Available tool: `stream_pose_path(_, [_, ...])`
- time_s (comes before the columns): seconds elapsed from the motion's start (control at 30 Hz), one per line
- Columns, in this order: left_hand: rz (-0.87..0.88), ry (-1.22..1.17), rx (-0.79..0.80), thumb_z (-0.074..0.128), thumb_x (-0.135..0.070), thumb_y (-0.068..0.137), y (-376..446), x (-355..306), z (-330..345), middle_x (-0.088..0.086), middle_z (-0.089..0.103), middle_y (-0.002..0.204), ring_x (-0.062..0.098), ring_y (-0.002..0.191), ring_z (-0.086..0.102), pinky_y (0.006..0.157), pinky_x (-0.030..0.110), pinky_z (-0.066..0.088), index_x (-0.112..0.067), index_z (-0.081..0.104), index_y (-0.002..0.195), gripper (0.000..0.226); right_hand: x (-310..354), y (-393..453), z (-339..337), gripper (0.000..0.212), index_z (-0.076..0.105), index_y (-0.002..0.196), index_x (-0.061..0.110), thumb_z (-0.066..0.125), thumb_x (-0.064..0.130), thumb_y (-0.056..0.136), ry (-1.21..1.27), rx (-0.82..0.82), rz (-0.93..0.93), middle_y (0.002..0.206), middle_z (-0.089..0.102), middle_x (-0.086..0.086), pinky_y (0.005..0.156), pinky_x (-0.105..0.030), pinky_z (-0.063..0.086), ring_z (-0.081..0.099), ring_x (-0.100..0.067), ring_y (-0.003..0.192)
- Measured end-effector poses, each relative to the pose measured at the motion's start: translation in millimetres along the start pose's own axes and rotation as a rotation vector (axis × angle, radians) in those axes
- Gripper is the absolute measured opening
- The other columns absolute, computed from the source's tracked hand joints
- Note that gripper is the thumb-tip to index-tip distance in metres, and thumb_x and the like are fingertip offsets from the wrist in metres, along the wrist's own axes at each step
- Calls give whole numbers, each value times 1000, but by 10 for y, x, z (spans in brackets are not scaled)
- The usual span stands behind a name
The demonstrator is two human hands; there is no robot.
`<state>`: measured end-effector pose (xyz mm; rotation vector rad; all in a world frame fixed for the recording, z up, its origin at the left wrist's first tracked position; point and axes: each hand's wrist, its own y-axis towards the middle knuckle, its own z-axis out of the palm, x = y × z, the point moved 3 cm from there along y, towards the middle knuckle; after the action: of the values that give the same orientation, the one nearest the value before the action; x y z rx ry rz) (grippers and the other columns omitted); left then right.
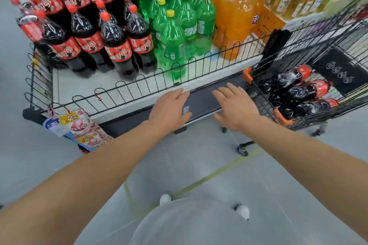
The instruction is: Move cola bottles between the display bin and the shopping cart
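Red-labelled dark cola bottles (117,45) stand upright in the wire-fenced display bin (123,93), up and left of both hands. Left hand (171,108) and right hand (235,107) hover empty, fingers spread, before the bin. Right of them, more cola bottles (298,93) lie in the black wire shopping cart (258,103).

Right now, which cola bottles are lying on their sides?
The cola bottles in the shopping cart on the right lie on their sides, stacked together. The cola bottles in the display bin stand upright, red caps up.
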<state>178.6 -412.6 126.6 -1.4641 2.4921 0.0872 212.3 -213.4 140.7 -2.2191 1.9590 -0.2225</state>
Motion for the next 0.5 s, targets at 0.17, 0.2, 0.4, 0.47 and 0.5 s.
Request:
stream_pose_path(0.17, [36, -6, 31, 60, -44, 95, 262, -1009, 320, 9, 28, 163, 31, 147, 30, 119, 41, 27, -16, 30, 157, 74, -984, -518, 224, 79, 17, 163, 19, 52, 51, 100, 16, 21, 40, 169, 20, -3, 129, -48, 8, 6, -30, 159])
stream_pose_path(0.2, [39, -10, 33, 60, -44, 95, 317, -1220, 381, 10, 27, 163, 30, 148, 29, 119, 41, 26, -16, 29, 157, 74, -1193, -623, 263, 78, 19, 163, 20, 53, 51, 100, 18, 15, 44, 169, 22, -3, 128, -48, 9, 7, -30, 159])
stream_pose_path(0.4, [50, -33, 53, 58, -43, 98, 668, -2344, 649, 9, 22, 165, 32, 150, 25, 121, 43, 24, -19, 25, 158, 73, -2348, -1137, 404, 76, 24, 161, 19, 53, 51, 99, 9, 7, 104, 165, 29, -5, 127, -49, 16, 14, -31, 157])
stream_pose_path(0.47, [68, -38, 70, 58, -43, 98, 817, -2650, 717, 9, 22, 165, 32, 150, 24, 121, 43, 23, -19, 24, 158, 74, -2672, -1246, 444, 74, 28, 159, 18, 54, 50, 97, 20, 13, 132, 163, 33, -6, 126, -49, 19, 18, -32, 156])
stream_pose_path(0.5, [75, -37, 76, 58, -43, 98, 898, -2786, 746, 8, 22, 165, 31, 149, 24, 121, 43, 23, -18, 24, 159, 73, -2821, -1285, 467, 73, 30, 158, 17, 55, 49, 97, 26, 21, 144, 162, 34, -7, 126, -49, 20, 18, -33, 156])
